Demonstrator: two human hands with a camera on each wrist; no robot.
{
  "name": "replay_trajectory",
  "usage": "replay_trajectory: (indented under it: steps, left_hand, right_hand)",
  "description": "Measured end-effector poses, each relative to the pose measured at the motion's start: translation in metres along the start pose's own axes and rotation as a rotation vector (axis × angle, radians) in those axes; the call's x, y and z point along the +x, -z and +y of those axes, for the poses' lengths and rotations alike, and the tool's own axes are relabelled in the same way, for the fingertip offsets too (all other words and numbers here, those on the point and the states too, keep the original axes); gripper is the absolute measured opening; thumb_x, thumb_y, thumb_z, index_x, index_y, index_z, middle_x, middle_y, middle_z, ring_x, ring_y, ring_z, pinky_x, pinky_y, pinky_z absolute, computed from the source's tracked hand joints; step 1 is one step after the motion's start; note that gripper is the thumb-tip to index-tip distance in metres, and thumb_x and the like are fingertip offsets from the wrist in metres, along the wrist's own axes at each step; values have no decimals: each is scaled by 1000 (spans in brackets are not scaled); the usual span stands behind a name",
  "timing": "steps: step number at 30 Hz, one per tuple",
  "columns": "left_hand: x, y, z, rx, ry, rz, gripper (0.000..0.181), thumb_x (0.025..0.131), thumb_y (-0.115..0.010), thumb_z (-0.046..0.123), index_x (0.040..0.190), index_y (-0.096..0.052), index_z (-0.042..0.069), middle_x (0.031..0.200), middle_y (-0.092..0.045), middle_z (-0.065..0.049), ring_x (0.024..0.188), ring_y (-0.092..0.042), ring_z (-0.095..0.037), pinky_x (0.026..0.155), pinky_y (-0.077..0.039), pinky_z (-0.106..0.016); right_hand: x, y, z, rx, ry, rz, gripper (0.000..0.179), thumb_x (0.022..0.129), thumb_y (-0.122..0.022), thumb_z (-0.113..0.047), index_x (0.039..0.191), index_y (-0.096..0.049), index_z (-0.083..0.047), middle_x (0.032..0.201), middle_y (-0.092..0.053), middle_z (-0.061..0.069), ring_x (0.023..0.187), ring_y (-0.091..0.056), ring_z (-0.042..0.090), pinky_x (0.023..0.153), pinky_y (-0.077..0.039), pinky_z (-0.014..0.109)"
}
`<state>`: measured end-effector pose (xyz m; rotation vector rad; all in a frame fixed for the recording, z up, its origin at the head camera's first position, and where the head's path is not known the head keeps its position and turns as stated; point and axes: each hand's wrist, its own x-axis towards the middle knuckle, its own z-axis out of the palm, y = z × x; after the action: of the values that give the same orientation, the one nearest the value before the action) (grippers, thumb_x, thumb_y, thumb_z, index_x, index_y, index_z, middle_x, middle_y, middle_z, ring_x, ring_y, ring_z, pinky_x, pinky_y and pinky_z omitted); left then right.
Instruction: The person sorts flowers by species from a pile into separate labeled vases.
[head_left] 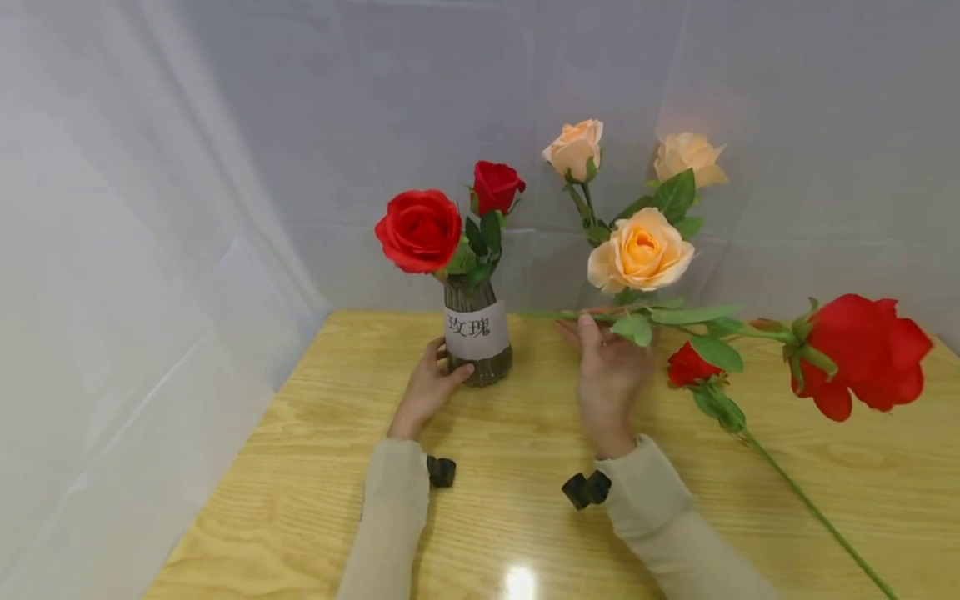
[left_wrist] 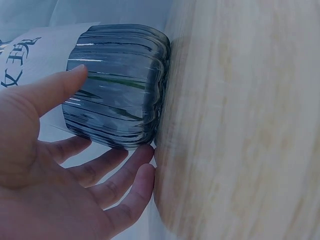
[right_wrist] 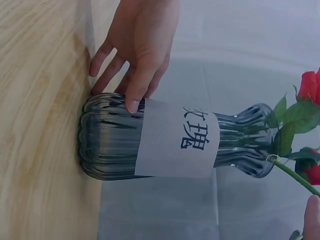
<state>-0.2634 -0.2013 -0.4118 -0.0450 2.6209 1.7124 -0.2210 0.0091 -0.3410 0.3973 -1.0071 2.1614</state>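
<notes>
A ribbed grey glass vase [head_left: 491, 369] with a white paper label [head_left: 495, 332] stands upright at the table's back. Two red roses [head_left: 420, 231] rise from it. My left hand [head_left: 427, 390] steadies its lower left side, thumb across the front and fingers around the side. My right hand [head_left: 617, 385] holds a long-stemmed red rose [head_left: 862, 354] sideways by its green stem, bloom out to the right. The bare stem end points left toward the vase; in the right wrist view the stem [right_wrist: 298, 177] overlaps the vase's mouth.
Peach roses [head_left: 642, 252] stand behind my right hand, which hides their base. Another red rose [head_left: 692, 364] lies on the wooden table [head_left: 495, 500], its stem running to the front right. A pale cloth [head_left: 360, 108] hangs behind the table.
</notes>
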Motion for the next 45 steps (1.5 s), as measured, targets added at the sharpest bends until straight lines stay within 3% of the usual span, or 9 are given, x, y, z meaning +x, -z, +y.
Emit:
replay_trajectory:
  steps: [6,15,22,25,30,34,37,41,45]
  left_hand:
    - [0,0,0,6,-6,-2,72,99,-66,12,157,-25,-4,151,-38,-34,132,-46,-49,108,-42,-55]
    - [1,0,-1,-2,-6,1,73,99,-66,11,157,-25,-3,150,-38,-34,132,-46,-50,108,-42,-55]
    - [0,0,-1,-1,-10,-9,72,100,-65,11,157,-24,-4,151,-36,-34,133,-45,-50,107,-42,-56]
    - [0,0,-1,4,-13,-11,72,100,-65,12,157,-24,-4,151,-36,-34,133,-44,-50,107,-42,-56]
    - [-1,1,0,8,-15,-12,72,100,-65,13,157,-24,-4,151,-36,-34,133,-44,-50,108,-42,-56]
    - [-1,1,0,10,-16,-8,72,100,-65,13,157,-24,-4,151,-37,-34,132,-45,-50,108,-41,-56]
    - [0,1,-1,14,-25,-11,70,100,-65,12,156,-26,-5,150,-37,-35,131,-45,-51,109,-40,-56]
    - [2,2,-4,26,-39,-20,69,100,-64,12,155,-27,-6,150,-38,-36,131,-45,-52,109,-40,-57]
    - [2,2,-5,31,-42,-23,68,101,-64,12,155,-27,-5,150,-38,-35,130,-47,-51,107,-41,-57]
  right_hand:
    - [-4,-7,6,-40,107,-38,22,85,-57,19,107,-54,15,92,-62,13,84,-66,24,75,-62,43]
    - [-2,-16,10,-72,130,-64,11,89,-58,14,100,-58,13,93,-62,15,87,-69,27,79,-61,43]
    - [6,-28,7,-89,90,-92,9,89,-60,11,97,-61,10,95,-62,18,90,-68,28,83,-60,43]
    - [9,-33,6,-162,98,-123,8,91,-60,8,99,-60,10,95,-62,20,90,-68,25,84,-60,41]
    - [16,-43,8,-261,178,-168,10,92,-59,9,100,-55,15,96,-63,17,90,-67,23,82,-60,38]
    - [20,-50,11,-349,251,-211,10,92,-58,11,101,-54,15,96,-62,21,88,-66,31,81,-60,37]
    - [24,-52,13,-487,295,-284,7,96,-56,9,102,-55,13,96,-60,25,83,-63,34,76,-57,33]
    - [33,-58,16,-598,328,-368,3,98,-54,9,97,-57,10,90,-62,22,73,-60,32,67,-52,31]
    - [40,-65,20,-657,284,-413,11,102,-55,1,95,-58,9,87,-63,22,77,-65,34,77,-60,36]
